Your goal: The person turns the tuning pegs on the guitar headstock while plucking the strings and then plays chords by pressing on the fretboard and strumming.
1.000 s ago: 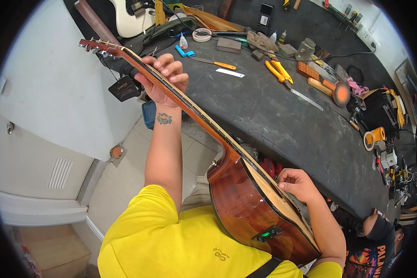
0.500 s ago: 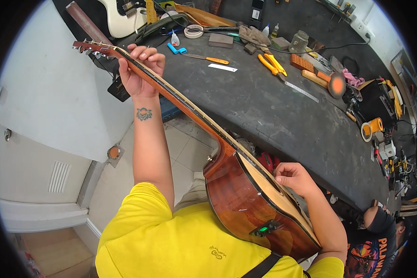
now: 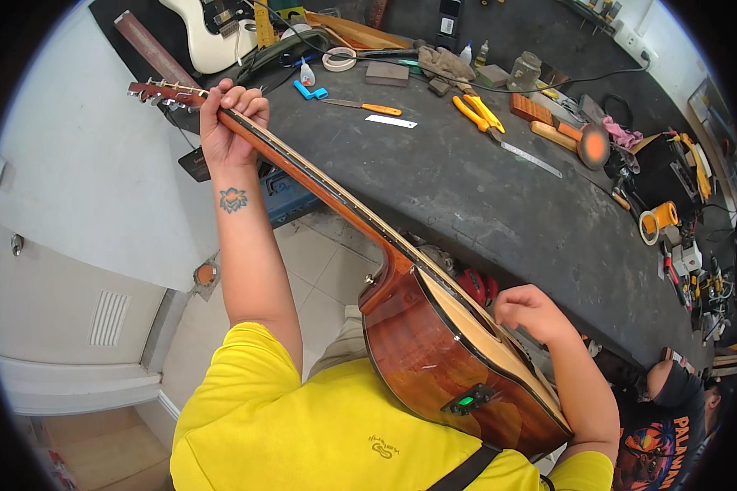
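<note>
An acoustic guitar (image 3: 418, 344) with glossy red-brown sides lies against my body, its neck slanting up to the left. My left hand (image 3: 231, 131) is closed round the neck near the headstock (image 3: 160, 92), thumb on the near side and fingers curled over the strings. By the sound hole, my right hand (image 3: 534, 314) hovers at the strings with its fingers curled in. Whatever those fingers may pinch is hidden. A small preamp panel (image 3: 467, 401) with a green-lit display sits in the guitar's side.
Beyond the guitar stretches a dark workbench (image 3: 467, 188). On it lie a blue string winder (image 3: 309, 90), an orange-handled blade (image 3: 377, 109), yellow pliers (image 3: 478, 113), a steel ruler (image 3: 532, 159) and a hammer (image 3: 591, 147). A white electric guitar (image 3: 209, 37) rests at the back left. Another person (image 3: 671, 425) is at lower right.
My left hand has slid along the neck toward the headstock and wrapped closer round it. The right hand has lifted slightly away from the strings, its fingers more curled.
</note>
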The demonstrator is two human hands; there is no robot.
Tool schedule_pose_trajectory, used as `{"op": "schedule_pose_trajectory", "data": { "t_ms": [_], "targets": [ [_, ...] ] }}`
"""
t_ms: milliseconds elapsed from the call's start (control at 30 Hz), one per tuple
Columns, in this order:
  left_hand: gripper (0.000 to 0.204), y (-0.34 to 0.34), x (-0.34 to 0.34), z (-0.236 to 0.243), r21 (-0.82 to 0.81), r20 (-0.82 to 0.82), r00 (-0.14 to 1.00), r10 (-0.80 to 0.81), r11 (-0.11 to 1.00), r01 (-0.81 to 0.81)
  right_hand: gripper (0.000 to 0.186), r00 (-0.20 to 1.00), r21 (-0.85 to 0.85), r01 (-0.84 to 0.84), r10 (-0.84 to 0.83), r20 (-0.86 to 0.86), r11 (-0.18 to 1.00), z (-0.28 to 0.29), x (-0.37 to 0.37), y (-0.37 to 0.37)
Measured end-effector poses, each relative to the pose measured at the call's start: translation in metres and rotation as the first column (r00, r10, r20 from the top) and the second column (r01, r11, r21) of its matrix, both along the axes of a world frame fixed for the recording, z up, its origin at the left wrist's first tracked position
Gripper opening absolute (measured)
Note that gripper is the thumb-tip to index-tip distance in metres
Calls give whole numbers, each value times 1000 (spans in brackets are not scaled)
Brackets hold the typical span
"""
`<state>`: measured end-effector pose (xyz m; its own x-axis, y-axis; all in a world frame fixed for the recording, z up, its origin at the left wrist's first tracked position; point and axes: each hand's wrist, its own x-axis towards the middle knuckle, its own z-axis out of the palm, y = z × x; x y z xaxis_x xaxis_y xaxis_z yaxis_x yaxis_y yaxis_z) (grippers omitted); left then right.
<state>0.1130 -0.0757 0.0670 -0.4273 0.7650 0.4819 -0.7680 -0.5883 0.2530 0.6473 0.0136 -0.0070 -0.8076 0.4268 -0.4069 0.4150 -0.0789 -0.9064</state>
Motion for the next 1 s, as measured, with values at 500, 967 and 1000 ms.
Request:
{"op": "schedule_pose_trajectory", "data": {
  "t_ms": [500,967,1000],
  "targets": [
    [26,7,22,-13,74,17,1000,-2,997,1,13,981,-78,61,-74,-181,995,-2,-3,-9],
    [34,26,32,-49,351,-137,950,-281,883,312,19,993,-157,75,-88,-79,985,-31,4,0],
    [36,27,32,-50,348,-159,953,-258,888,299,19,992,-162,82,-96,-81,983,-33,5,0]
  ]
}}
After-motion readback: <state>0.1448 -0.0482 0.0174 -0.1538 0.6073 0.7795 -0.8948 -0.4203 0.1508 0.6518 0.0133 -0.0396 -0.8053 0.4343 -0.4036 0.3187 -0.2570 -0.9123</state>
